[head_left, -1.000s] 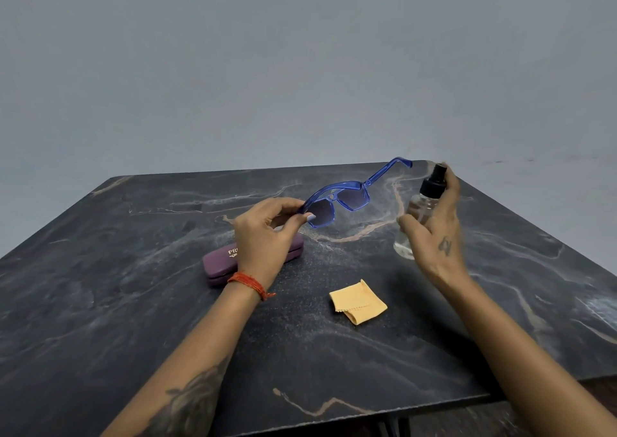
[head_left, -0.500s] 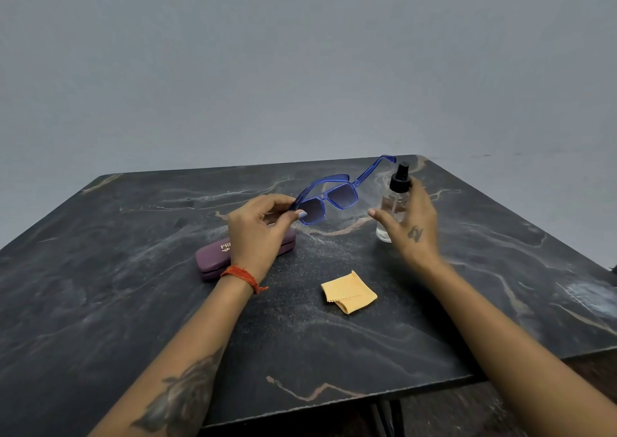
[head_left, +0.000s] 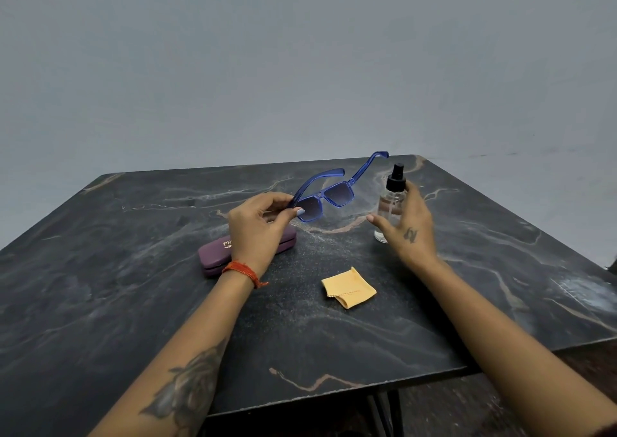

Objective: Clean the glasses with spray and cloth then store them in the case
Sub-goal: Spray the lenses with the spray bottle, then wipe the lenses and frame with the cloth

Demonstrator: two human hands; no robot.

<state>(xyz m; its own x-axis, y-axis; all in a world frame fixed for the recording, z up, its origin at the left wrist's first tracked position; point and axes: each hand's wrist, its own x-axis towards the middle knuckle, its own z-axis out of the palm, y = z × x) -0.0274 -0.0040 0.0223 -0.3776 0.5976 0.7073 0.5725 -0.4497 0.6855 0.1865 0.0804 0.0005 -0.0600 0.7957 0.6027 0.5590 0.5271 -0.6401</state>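
I am pinching the blue sunglasses (head_left: 329,193) by one corner in my left hand (head_left: 257,226), above the table (head_left: 100,269); my right hand (head_left: 405,228) is loosely cupping the standing spray bottle (head_left: 390,203). Ideally I'm releasing it upright.

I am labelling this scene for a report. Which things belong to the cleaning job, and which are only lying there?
Job: blue glasses held by left hand; spray bottle at right hand; yellow cloth; purple case.

Only there: marble table; orange wrist thread.
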